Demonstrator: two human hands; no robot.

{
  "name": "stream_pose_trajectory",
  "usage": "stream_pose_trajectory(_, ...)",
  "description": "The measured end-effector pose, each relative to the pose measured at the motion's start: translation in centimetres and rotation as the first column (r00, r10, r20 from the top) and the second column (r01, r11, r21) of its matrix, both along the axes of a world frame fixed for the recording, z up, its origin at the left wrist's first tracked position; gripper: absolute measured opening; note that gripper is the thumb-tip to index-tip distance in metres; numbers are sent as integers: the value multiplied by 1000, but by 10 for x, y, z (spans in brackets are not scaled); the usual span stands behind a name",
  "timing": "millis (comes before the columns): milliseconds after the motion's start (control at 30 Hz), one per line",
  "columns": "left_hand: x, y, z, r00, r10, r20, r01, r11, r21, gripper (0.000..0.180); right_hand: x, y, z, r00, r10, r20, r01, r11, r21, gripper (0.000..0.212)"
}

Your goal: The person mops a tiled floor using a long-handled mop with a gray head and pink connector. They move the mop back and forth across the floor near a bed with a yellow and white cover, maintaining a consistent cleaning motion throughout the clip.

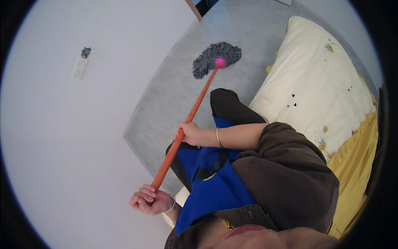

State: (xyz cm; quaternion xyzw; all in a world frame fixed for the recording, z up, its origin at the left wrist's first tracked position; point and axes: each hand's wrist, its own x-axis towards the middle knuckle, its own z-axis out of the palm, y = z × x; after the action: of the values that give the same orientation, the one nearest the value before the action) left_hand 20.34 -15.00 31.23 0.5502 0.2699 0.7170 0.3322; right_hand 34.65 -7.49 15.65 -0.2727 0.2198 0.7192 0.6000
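A mop with an orange-brown wooden handle, a pink joint and a shaggy grey head slants from low on the left up to the floor. Its head rests on the grey floor beyond my foot. My right hand is closed around the handle about midway. At the top end of the handle, my left hand has its fingers curled around the wood. A bracelet circles each wrist. My blue apron hangs below the handle, partly hidden by my right arm.
On the right lies a bed with a cream, flower-patterned quilt and a yellow ruffled cover. A white wall runs along the left, with a white socket strip on it. A brown door frame edge shows at the top.
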Motion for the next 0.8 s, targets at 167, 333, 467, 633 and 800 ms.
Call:
stream_pose_trajectory(167,22,20,-10,998,16,-66,-20,997,-69,10,20,22,-24,998,-64,4,64,996,69,9)
stream_pose_trajectory(333,52,41,-50,970,-159,-186,131,979,-157,11,60,56,-74,977,-183,106,176,982,74,11)
stream_pose_trajectory(467,81,60,-95,910,-273,-312,188,943,-275,14,113,80,-101,965,-197,175,188,980,63,10)
stream_pose_trajectory(633,139,88,-132,769,-437,-466,285,888,-361,17,152,84,-85,945,-323,44,325,944,-52,12)
stream_pose_trajectory(800,227,111,-157,601,-588,-541,496,805,-325,16,189,69,-104,965,-150,216,146,989,37,17)
